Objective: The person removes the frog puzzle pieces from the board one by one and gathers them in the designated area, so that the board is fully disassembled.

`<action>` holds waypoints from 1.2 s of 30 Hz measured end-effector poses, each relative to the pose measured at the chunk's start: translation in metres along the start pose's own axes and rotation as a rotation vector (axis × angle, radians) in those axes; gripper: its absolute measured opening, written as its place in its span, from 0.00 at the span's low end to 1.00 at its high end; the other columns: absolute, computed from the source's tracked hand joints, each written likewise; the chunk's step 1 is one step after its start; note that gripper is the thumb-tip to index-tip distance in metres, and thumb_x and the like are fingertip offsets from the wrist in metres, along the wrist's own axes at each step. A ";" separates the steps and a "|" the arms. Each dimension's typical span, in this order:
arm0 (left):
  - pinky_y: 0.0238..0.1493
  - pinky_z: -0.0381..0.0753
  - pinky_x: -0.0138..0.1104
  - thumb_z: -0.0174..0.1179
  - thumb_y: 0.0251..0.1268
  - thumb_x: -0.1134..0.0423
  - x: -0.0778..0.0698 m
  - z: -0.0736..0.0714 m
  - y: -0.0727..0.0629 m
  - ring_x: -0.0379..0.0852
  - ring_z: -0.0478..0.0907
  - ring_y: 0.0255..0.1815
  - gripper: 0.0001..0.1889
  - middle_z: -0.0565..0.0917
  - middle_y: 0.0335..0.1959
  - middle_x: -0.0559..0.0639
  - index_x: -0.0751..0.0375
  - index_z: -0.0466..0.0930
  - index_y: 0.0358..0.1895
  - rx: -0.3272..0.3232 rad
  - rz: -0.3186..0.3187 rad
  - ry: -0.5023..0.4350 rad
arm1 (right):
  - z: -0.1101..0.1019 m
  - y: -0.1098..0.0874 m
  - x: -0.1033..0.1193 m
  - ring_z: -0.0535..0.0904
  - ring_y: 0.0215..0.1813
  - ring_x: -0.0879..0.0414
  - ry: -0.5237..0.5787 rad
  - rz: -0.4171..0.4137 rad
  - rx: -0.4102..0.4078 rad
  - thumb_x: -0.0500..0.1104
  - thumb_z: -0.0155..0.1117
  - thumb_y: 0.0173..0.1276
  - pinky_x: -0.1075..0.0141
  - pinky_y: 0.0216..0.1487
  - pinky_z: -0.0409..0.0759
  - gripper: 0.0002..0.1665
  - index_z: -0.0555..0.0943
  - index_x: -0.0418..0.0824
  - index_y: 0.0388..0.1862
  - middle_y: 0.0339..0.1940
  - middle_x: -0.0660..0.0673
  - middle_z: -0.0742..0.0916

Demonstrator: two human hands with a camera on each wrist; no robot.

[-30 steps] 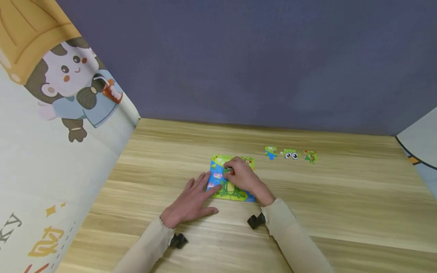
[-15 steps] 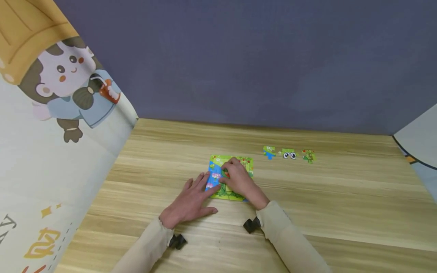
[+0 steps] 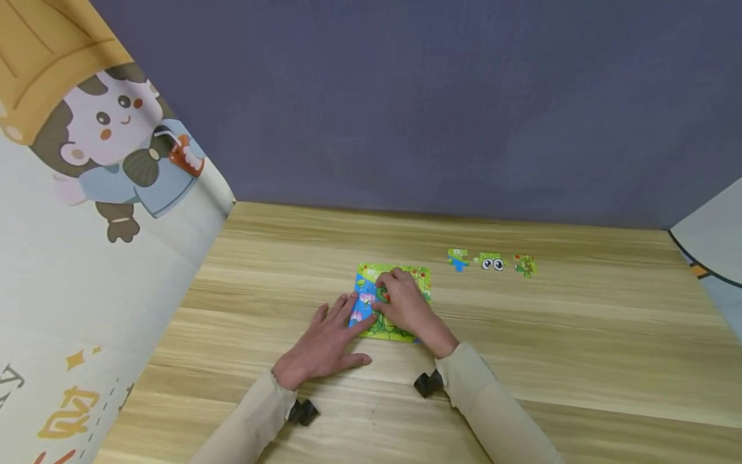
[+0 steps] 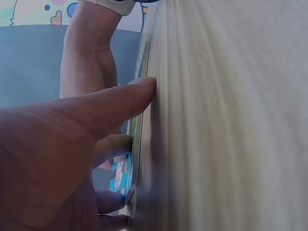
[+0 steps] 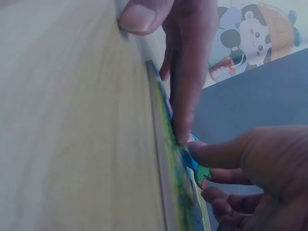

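A small jigsaw puzzle (image 3: 365,270), its picture a green frog among flowers and blue water, lies flat near the middle of the table. My left hand (image 3: 323,343) rests with spread fingers on its left side, index finger reaching over the lower part and thumb on the wood. Over the puzzle's centre, my right hand (image 3: 410,310) pinches a puzzle piece (image 5: 203,174) with green and red on it between thumb and fingers. In the right wrist view this piece stands tilted up from the puzzle surface, close beside the left fingertip. The right hand covers much of the frog.
Three loose pieces lie in a row to the back right: a blue-and-green one (image 3: 457,260), one with frog eyes (image 3: 492,262) and one with red dots (image 3: 525,265). A dark partition (image 3: 440,116) rises behind the wooden table (image 3: 551,348); a cartoon-printed wall (image 3: 64,258) stands left.
My right hand has shifted slightly left and nearer to me with the puzzle piece, now hiding more of the frog's body. The left hand has stayed in place on the puzzle.
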State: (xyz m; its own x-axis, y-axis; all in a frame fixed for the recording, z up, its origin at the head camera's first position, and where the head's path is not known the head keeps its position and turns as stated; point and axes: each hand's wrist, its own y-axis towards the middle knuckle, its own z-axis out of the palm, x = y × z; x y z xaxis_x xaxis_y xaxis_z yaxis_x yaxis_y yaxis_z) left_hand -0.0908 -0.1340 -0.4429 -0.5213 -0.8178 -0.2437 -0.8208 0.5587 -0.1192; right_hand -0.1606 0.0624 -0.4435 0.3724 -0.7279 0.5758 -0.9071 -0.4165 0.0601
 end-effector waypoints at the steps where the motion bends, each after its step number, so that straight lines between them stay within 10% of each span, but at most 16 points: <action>1: 0.72 0.60 0.66 0.59 0.66 0.37 0.000 0.000 0.000 0.67 0.52 0.81 0.37 0.52 0.81 0.68 0.46 0.65 0.76 0.001 0.000 -0.003 | -0.001 -0.001 0.001 0.79 0.46 0.48 0.007 -0.002 -0.009 0.44 0.73 0.64 0.54 0.48 0.81 0.17 0.82 0.38 0.48 0.47 0.40 0.84; 36: 0.74 0.58 0.66 0.58 0.67 0.37 0.006 0.003 -0.014 0.67 0.50 0.82 0.37 0.49 0.82 0.68 0.45 0.64 0.76 0.031 0.016 -0.016 | -0.010 -0.003 -0.012 0.83 0.38 0.55 0.433 0.088 -0.030 0.36 0.63 0.71 0.64 0.42 0.82 0.07 0.84 0.36 0.45 0.38 0.40 0.89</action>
State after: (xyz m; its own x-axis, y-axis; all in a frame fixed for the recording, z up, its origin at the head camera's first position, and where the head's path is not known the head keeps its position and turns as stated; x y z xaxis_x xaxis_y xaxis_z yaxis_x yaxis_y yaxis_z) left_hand -0.0815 -0.1465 -0.4451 -0.5302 -0.8065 -0.2615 -0.8046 0.5759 -0.1449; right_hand -0.1648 0.0780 -0.4425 0.1827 -0.4618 0.8680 -0.9394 -0.3423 0.0157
